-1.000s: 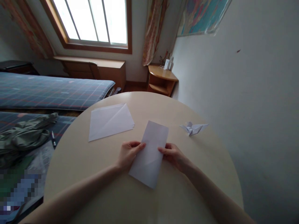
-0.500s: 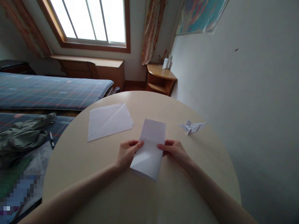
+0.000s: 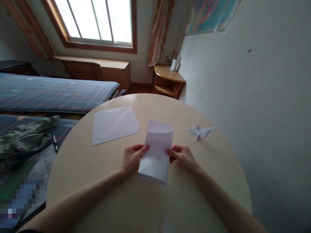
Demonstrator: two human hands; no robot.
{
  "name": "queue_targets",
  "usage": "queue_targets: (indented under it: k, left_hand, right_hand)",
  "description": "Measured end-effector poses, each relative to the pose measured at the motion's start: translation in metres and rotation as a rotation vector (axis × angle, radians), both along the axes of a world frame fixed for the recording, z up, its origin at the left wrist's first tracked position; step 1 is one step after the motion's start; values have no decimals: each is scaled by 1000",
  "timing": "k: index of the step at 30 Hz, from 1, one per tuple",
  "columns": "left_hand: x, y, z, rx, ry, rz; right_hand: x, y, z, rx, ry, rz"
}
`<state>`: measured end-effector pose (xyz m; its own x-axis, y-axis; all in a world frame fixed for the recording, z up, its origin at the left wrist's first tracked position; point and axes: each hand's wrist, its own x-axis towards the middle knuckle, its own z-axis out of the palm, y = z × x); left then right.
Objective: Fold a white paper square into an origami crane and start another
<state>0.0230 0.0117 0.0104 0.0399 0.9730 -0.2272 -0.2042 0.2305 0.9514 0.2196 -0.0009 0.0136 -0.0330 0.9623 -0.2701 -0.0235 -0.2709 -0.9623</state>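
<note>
A folded sheet of white paper point(image 3: 156, 158) is held up over the round table, its long sides running away from me. Its layers gape apart at the far and near ends. My left hand point(image 3: 133, 157) pinches the left edge, thumb on top. On the right edge, my right hand point(image 3: 181, 156) has the same kind of pinch. Fingertips under the paper are hidden. Beyond my left hand lies a stack of white paper point(image 3: 113, 126), the top sheet showing a diagonal crease or edge. To the right of my right hand rests a folded paper crane point(image 3: 200, 132).
The cream round table point(image 3: 97, 181) stands close to a white wall point(image 3: 274, 106) on the right. At left are a plaid mattress point(image 3: 60, 94), crumpled dark cloth point(image 3: 29, 139) and a pen point(image 3: 55, 142). A small corner shelf point(image 3: 168, 75) stands behind the table.
The folded paper's layers have spread apart, so its far and near ends now bow open. Both hands keep their pinch at the sides. The view has shifted slightly.
</note>
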Motion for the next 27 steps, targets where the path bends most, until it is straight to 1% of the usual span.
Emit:
queue_targets:
  k: [3, 7, 10, 14, 16, 18, 23, 27]
  left_hand:
    - [0, -1, 2, 2, -1, 3]
    - [-1, -3, 3, 1, 1, 6]
    - [-2, -3, 2, -3, -10, 5]
    - [-1, 0, 1, 11, -28, 35]
    - [-1, 1, 1, 12, -25, 39]
    - [-2, 2, 2, 6, -25, 43]
    - [-1, 3, 3, -13, -49, 62]
    - [1, 4, 3, 14, -66, 90]
  right_hand:
    - [-2, 0, -3, -13, 47, -17]
    - [-9, -5, -2, -130, 197, 68]
    - [-14, -8, -2, -181, 214, 79]
    - [-17, -7, -4, -133, 180, 11]
    - [-17, -6, -6, -110, 154, 2]
    - [-16, -6, -5, -105, 154, 18]
    - [-14, -7, -2, -143, 192, 134]
    - [-14, -7, -6, -108, 129, 95]
